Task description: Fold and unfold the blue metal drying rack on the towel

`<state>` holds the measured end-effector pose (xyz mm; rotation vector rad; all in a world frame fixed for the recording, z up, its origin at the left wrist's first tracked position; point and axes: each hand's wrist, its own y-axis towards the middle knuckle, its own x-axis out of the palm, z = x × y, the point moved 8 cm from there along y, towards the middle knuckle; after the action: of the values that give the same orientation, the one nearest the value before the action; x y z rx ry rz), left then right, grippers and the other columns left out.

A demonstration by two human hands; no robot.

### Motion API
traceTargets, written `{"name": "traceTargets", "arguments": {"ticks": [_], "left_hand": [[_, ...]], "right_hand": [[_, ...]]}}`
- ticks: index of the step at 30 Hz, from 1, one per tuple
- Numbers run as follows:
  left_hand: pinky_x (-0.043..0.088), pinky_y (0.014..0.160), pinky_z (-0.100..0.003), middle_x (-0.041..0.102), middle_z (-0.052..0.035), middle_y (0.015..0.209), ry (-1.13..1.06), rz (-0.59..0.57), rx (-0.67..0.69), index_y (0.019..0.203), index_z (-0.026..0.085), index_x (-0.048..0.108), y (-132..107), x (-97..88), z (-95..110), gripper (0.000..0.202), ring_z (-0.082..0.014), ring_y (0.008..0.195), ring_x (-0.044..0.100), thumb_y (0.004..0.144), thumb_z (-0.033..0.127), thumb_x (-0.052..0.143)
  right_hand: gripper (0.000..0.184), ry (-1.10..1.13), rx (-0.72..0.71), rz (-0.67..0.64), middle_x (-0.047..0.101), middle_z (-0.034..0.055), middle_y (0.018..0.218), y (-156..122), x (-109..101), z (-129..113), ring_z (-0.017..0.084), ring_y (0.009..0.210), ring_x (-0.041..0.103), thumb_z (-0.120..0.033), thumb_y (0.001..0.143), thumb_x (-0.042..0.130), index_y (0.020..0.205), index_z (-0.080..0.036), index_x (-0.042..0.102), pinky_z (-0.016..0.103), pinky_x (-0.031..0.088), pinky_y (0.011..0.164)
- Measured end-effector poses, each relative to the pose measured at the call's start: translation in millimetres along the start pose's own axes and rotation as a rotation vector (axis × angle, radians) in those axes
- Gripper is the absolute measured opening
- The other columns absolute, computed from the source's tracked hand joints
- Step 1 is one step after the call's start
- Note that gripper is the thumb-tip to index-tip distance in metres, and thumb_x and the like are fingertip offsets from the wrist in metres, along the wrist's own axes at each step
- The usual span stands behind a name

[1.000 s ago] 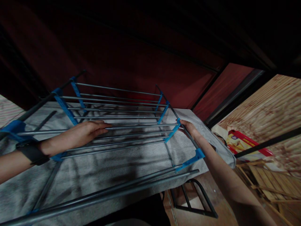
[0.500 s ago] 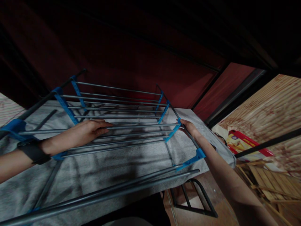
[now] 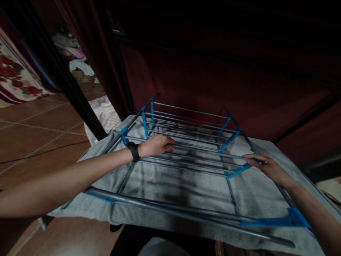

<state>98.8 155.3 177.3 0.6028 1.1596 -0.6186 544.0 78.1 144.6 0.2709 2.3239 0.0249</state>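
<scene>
A metal drying rack [image 3: 186, 135] with grey rods and blue plastic joints stands in front of me. A grey towel [image 3: 173, 185] lies spread below its upper rods. My left hand [image 3: 157, 145], with a black watch on the wrist, lies on a middle rod with its fingers curled over it. My right hand [image 3: 263, 165] rests at the rack's right side rail beside a blue joint [image 3: 239, 170], fingers stretched along the rail.
A dark red wall or curtain [image 3: 213, 71] rises just behind the rack. A black post [image 3: 66, 85] stands at the left. Terracotta floor tiles [image 3: 32, 135] spread to the left, with a flowered cloth [image 3: 13, 78] and a pale striped cloth [image 3: 102, 110] beyond.
The view has swung to the left, so the floor and flowered cloth show and the wooden things at the right are gone. Both hands stay on the rack.
</scene>
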Motion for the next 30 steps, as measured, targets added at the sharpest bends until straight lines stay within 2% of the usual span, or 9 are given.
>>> {"name": "traceTargets", "arguments": {"ticks": [2, 7, 11, 19, 26, 30], "left_hand": [[0.048, 0.077, -0.023, 0.074, -0.0058, 0.111, 0.013, -0.001, 0.016, 0.120, 0.022, 0.070, -0.2, 0.2, 0.9, 0.031, -0.0212, 0.098, 0.069, 0.097, 0.035, 0.053], [0.048, 0.082, -0.024, 0.074, -0.0071, 0.111, -0.020, -0.014, 0.022, 0.122, 0.021, 0.068, 0.1, 2.7, -2.3, 0.031, -0.0208, 0.100, 0.069, 0.098, 0.034, 0.053], [0.048, 0.082, -0.024, 0.073, -0.0078, 0.112, -0.040, -0.007, 0.042, 0.122, 0.020, 0.068, -0.6, 3.5, -3.3, 0.031, -0.0210, 0.100, 0.069, 0.098, 0.033, 0.053], [0.048, 0.083, -0.023, 0.072, -0.0087, 0.110, -0.127, 0.005, 0.091, 0.119, 0.016, 0.067, -1.9, 5.1, 0.2, 0.028, -0.0194, 0.099, 0.069, 0.098, 0.027, 0.052], [0.047, 0.080, -0.021, 0.074, -0.0076, 0.106, -0.139, 0.009, 0.057, 0.115, 0.015, 0.070, -3.1, 6.2, -1.7, 0.026, -0.0185, 0.095, 0.069, 0.096, 0.025, 0.055], [0.047, 0.086, -0.021, 0.073, -0.0083, 0.112, -0.169, 0.042, 0.061, 0.117, 0.015, 0.069, -3.7, 4.6, 0.0, 0.029, -0.0193, 0.101, 0.068, 0.096, 0.025, 0.054]], "right_hand": [[0.038, 0.001, 0.000, -0.001, 0.060, 0.0128, 0.127, 2.4, 0.2, 3.9, 0.035, 0.124, 0.053, -0.062, 0.063, 0.072, 0.088, -0.035, 0.080, 0.044, 0.036, 0.108], [0.035, -0.029, -0.004, 0.010, 0.057, 0.0120, 0.133, 5.4, -0.5, 10.5, 0.034, 0.135, 0.044, -0.062, 0.063, 0.072, 0.087, -0.038, 0.080, 0.043, 0.030, 0.112], [0.037, -0.048, -0.024, 0.023, 0.058, 0.0122, 0.132, 5.4, -1.0, 10.1, 0.034, 0.132, 0.048, -0.065, 0.062, 0.071, 0.086, -0.039, 0.079, 0.044, 0.033, 0.111], [0.047, -0.101, -0.031, 0.029, 0.058, 0.0132, 0.125, 6.9, -2.1, 9.7, 0.035, 0.126, 0.053, -0.073, 0.062, 0.067, 0.088, -0.035, 0.080, 0.045, 0.035, 0.110], [0.059, -0.179, -0.063, -0.029, 0.055, 0.0121, 0.125, 9.8, 1.0, 17.6, 0.035, 0.127, 0.051, -0.076, 0.063, 0.066, 0.094, -0.027, 0.079, 0.043, 0.037, 0.112], [0.059, -0.153, -0.082, -0.011, 0.059, 0.0111, 0.122, 9.8, 0.1, 17.3, 0.035, 0.125, 0.052, -0.078, 0.067, 0.065, 0.094, -0.027, 0.078, 0.045, 0.038, 0.110]]}}
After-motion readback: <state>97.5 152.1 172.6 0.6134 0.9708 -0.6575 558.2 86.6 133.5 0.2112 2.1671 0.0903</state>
